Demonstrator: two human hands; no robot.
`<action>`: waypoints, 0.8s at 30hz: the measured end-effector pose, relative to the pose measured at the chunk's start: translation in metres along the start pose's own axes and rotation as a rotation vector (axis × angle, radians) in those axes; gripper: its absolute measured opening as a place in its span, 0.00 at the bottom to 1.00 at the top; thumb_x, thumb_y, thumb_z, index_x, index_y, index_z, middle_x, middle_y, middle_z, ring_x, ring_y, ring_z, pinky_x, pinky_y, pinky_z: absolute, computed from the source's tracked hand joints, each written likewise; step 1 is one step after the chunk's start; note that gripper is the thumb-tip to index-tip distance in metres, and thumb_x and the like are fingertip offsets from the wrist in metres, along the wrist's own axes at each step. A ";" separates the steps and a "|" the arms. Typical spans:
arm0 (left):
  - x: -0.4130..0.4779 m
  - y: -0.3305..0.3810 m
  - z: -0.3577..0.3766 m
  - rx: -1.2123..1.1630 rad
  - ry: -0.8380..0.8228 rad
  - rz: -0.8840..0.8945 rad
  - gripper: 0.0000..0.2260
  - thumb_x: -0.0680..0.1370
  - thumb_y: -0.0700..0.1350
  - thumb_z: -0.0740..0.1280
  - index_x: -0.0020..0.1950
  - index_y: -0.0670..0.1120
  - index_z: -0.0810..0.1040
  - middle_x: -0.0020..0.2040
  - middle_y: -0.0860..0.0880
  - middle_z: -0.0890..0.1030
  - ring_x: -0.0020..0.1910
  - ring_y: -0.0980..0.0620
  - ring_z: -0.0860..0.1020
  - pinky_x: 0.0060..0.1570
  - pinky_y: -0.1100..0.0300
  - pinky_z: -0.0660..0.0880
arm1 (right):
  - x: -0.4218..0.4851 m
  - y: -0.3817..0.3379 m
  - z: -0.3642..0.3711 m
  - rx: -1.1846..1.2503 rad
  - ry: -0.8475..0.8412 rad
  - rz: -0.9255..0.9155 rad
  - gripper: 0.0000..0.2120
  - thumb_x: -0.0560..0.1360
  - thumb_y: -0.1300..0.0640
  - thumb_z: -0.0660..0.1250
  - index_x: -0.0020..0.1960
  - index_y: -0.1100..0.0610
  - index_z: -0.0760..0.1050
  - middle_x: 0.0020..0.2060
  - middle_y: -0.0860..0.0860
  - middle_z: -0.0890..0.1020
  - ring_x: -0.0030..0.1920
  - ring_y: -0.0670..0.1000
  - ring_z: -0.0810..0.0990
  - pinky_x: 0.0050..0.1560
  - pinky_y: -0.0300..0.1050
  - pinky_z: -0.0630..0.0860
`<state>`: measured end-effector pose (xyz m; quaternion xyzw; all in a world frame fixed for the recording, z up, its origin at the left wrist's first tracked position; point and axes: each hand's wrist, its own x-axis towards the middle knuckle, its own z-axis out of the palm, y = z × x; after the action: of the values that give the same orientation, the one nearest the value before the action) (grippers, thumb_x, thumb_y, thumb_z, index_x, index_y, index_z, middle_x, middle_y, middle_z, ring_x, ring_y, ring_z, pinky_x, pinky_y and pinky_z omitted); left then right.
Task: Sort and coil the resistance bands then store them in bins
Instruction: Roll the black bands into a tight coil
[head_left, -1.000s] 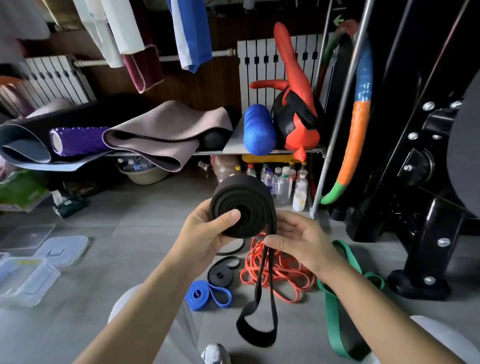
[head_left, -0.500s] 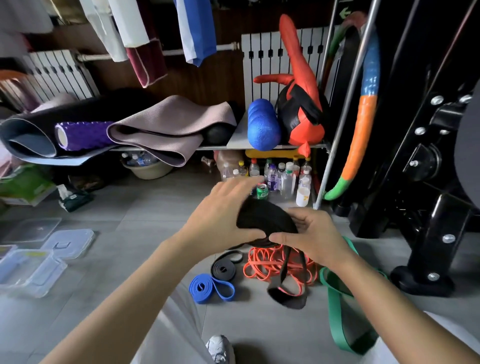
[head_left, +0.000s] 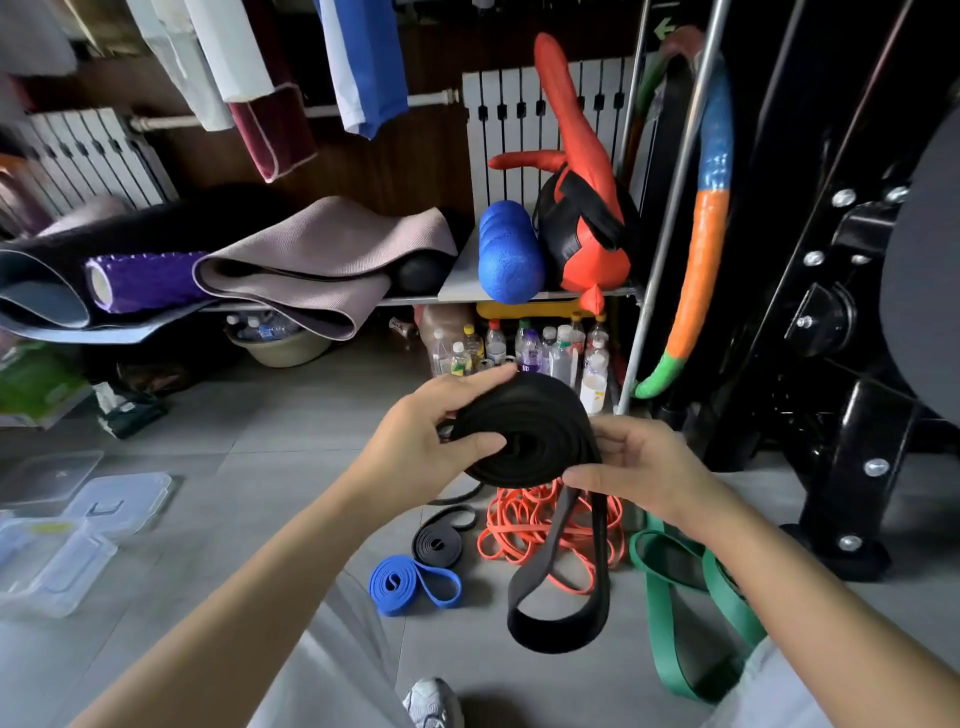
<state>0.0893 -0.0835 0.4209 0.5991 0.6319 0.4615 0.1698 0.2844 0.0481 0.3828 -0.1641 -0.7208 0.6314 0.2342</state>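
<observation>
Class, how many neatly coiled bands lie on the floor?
2: the blue coil nearest the viewer, and the small black coil just beyond it, beside the orange tangle. More may be hidden.

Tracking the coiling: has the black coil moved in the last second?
Yes. The black coil has tipped flatter and sits lower against the bottles behind it.

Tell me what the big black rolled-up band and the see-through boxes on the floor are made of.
The wide black coiled band looks like matte rubber, maybe latex: it hangs in a limp loop. The clear boxes look like stiff, glossy plastic: you can see through them.
</observation>
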 end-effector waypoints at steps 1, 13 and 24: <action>-0.001 0.000 0.002 -0.117 0.046 -0.022 0.33 0.71 0.35 0.72 0.58 0.74 0.71 0.55 0.66 0.77 0.58 0.62 0.76 0.52 0.63 0.74 | -0.002 0.001 0.001 0.054 0.016 -0.011 0.21 0.62 0.58 0.75 0.55 0.51 0.79 0.50 0.50 0.85 0.52 0.51 0.83 0.52 0.39 0.78; -0.016 -0.001 0.030 -0.138 0.147 -0.045 0.31 0.68 0.46 0.74 0.58 0.74 0.65 0.60 0.63 0.71 0.61 0.59 0.73 0.56 0.60 0.75 | 0.003 -0.005 0.012 0.165 0.166 -0.131 0.15 0.62 0.55 0.78 0.49 0.48 0.83 0.47 0.52 0.86 0.49 0.52 0.84 0.47 0.40 0.79; 0.004 0.013 0.001 0.609 -0.134 0.284 0.27 0.74 0.43 0.69 0.70 0.59 0.68 0.61 0.50 0.71 0.58 0.51 0.73 0.55 0.58 0.73 | 0.015 -0.013 0.007 0.025 0.026 -0.023 0.23 0.59 0.52 0.78 0.53 0.51 0.80 0.48 0.53 0.85 0.50 0.53 0.84 0.51 0.45 0.80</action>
<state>0.0968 -0.0812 0.4318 0.7334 0.6382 0.2302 -0.0416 0.2686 0.0479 0.3973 -0.1608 -0.7116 0.6355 0.2528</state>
